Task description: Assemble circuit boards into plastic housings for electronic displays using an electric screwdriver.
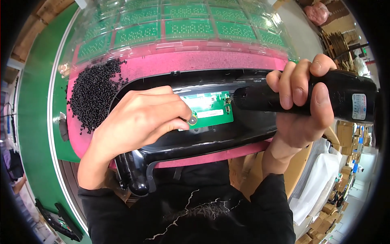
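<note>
My right hand [302, 89] is wrapped round a thick black power screwdriver [260, 96] with a pale label near its rear. It lies almost level, its front end at the right edge of a green circuit board [213, 109]. The board sits inside a long black plastic housing [191, 144], which has a rounded stub at its lower left. My left hand [142, 116] reaches across the housing, its thumb and bent forefinger closed at the board's left part, beside a round black component [192, 120]. That hand covers the board's left end, and whether a small part is between the fingertips is hidden.
A heap of small black screws [93, 95] lies left of the housing on a pink mat [203, 61]. Clear plastic trays [162, 44] of green boards stand behind. Another black part [61, 221] rests on the green surface at lower left. Cardboard boxes [345, 134] are at right.
</note>
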Motion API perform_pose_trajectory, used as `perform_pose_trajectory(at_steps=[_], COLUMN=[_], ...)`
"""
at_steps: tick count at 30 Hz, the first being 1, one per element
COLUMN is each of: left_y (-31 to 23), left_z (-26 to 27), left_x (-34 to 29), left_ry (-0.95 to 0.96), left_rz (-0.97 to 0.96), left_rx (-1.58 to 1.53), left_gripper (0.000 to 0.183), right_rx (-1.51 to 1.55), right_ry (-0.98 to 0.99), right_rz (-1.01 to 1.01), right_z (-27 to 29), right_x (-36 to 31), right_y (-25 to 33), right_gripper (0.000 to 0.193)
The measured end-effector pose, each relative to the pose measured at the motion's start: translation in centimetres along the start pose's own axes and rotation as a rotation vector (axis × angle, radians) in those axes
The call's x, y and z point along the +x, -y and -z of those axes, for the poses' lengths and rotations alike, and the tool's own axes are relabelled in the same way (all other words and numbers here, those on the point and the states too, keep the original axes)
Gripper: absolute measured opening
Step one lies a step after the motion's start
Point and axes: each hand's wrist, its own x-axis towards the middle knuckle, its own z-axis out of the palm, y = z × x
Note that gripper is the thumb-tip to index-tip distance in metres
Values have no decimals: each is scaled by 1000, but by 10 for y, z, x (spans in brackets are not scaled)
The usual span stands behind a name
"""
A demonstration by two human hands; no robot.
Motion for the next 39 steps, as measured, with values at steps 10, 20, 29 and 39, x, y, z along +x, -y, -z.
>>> perform_pose_trajectory(at_steps=[10, 20, 29, 39], left_y=[4, 3, 4, 0], left_z=[-3, 0, -1, 2], left_x=[-1, -1, -2, 2], left_ry=[93, 127, 139, 8], left_rz=[106, 214, 231, 243], left_rx=[-26, -119, -110, -343], left_gripper=[15, 13, 14, 8], right_rx=[-109, -217, -291, 268], right_ry=[0, 55, 24, 141], right_rz=[-20, -214, -179, -17], right_z=[-4, -18, -28, -42], right_x=[-1, 16, 13, 11], right_y=[-6, -7, -10, 28], right_gripper=[28, 23, 31, 23])
